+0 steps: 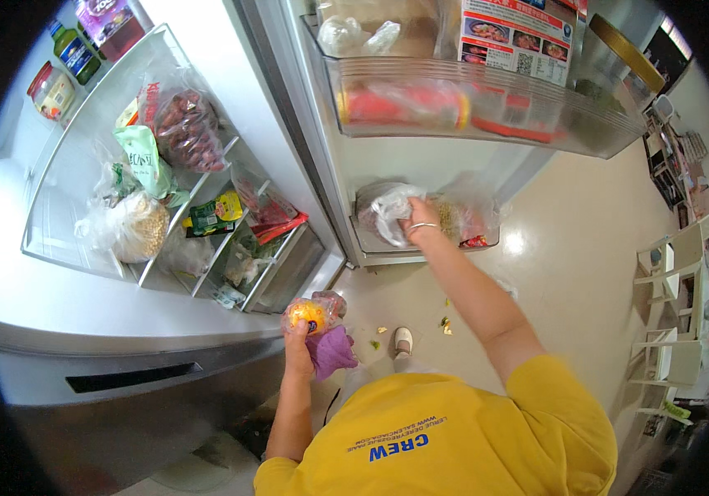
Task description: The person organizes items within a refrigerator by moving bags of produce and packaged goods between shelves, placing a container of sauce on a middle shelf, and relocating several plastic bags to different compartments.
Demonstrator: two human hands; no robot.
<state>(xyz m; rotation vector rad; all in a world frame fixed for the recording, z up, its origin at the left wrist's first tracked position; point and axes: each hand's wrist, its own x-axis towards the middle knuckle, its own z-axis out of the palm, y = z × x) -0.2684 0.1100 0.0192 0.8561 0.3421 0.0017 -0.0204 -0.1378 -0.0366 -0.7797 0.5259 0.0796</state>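
My left hand [297, 337] is closed around a clear plastic package with an orange-yellow printed side [306, 315]. A purple cloth [333, 354] hangs from the same hand, just below the package. My right hand [420, 218] reaches into the lower door bin [387, 255] of the open fridge, its fingers closed on a white plastic bag [391, 207]. What that bag holds cannot be made out. Beside it in the bin sit a clear bag of pale, grainy food [447, 217] and a thin pinkish plastic bag [477, 219].
Left of me, the fridge shelf [73, 255] carries a bag of dark red dates [187, 131], a green packet [145, 159] and a bag of beige beans [140, 226]. Above my right hand juts a door bin [487, 103] with a gold-lidded jar [627, 54]. Scraps [446, 326] lie on the floor.
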